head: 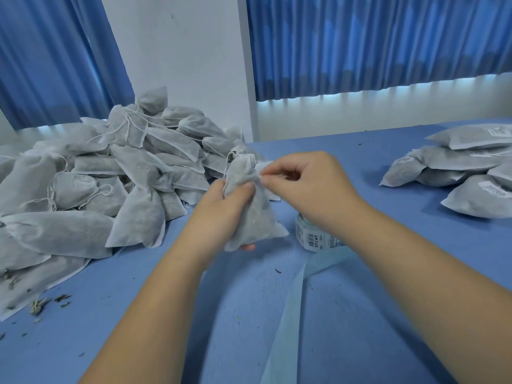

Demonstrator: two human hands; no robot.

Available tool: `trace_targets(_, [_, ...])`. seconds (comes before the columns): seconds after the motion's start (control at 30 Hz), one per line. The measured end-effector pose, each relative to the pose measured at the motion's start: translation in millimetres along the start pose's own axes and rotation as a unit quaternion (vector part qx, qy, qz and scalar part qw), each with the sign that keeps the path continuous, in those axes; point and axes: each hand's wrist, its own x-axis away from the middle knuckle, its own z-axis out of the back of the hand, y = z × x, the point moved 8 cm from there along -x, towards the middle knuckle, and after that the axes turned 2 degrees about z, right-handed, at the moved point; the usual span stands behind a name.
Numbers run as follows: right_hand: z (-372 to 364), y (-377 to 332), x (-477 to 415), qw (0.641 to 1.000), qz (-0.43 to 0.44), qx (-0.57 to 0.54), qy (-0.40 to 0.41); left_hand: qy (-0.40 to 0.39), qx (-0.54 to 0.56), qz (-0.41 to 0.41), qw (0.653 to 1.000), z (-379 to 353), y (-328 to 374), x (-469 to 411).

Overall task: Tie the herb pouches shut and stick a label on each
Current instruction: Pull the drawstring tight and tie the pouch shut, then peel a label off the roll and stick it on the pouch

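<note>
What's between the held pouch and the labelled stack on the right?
Nothing visible but the right hand itself, pinching the neck of the pouch that the left hand holds. Bare table runs to the labelled stack; the label roll lies nearer, under the right wrist.

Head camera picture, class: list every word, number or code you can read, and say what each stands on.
Blurred, unreadable: barcodes and a few characters on the white roll of printed labels on the blue table.
Too small to read: print on the white labels on the grey fabric pouches stacked at right.
No other text shows.
</note>
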Motion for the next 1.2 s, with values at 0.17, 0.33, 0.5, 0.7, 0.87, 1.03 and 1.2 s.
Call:
trace_targets(0.17, [-27, -26, 13, 0.952, 0.159, 0.250, -0.077, -0.003, 0.094, 0.018, 0.995, -6, 3, 2])
trace_targets(0.33, [-38, -17, 18, 0.960, 0.110, 0.215, -0.146, -0.129, 0.166, 0.008, 0.978, -24, 8, 6])
trace_targets(0.5, [-25, -3, 9, 0.980, -0.078, -0.037, -0.177, -0.145, 0.203, 0.021, 0.968, -20, 6, 3])
trace_targets(0.7, [23, 14, -5, 0.987, -0.137, -0.009, -0.083, -0.115, 0.189, 0.028, 0.975, -23, 2, 5])
trace_targets(0.87, [50, 40, 11, 0.976, -0.155, 0.129, -0.080, -0.119, 0.142, 0.006, 0.983, -29, 4, 8])
trace_targets(1.03, [56, 48, 22, 0.984, -0.174, 0.034, -0.026, -0.149, 0.120, -0.003, 0.982, -41, 6, 15])
trace_targets(1.2, [33, 30, 23, 0.981, -0.175, -0.078, -0.015, -0.192, 0.087, -0.050, 0.976, -54, 12, 21])
